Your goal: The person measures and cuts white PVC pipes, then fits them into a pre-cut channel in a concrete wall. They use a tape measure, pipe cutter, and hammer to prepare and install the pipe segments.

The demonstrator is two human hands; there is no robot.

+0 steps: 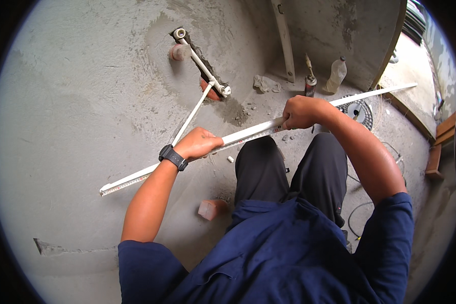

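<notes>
A long white plastic pipe (pixel 253 130) slants across in front of me, its left end lower and its far right end reaching past my knees. Along its lower side runs a tape measure blade (pixel 127 186), from the pipe's left end to my right hand. My left hand (pixel 200 144), with a black watch at the wrist, is closed round the pipe and the blade. Further right, my right hand (pixel 303 112) grips the pipe; whether it also holds the tape's case is hidden. Behind my left hand, a thinner white pipe (pixel 192 119) rises to pipework (pixel 201 65) set in a wall groove.
Beyond my knees stand a canister with a torch head (pixel 310 85) and a clear plastic bottle (pixel 336 74). A dark ribbed disc (pixel 358 112) lies nearby. A plank (pixel 286 48) leans at the back. A reddish block (pixel 212 209) sits at left; a cable (pixel 353 214) lies at right.
</notes>
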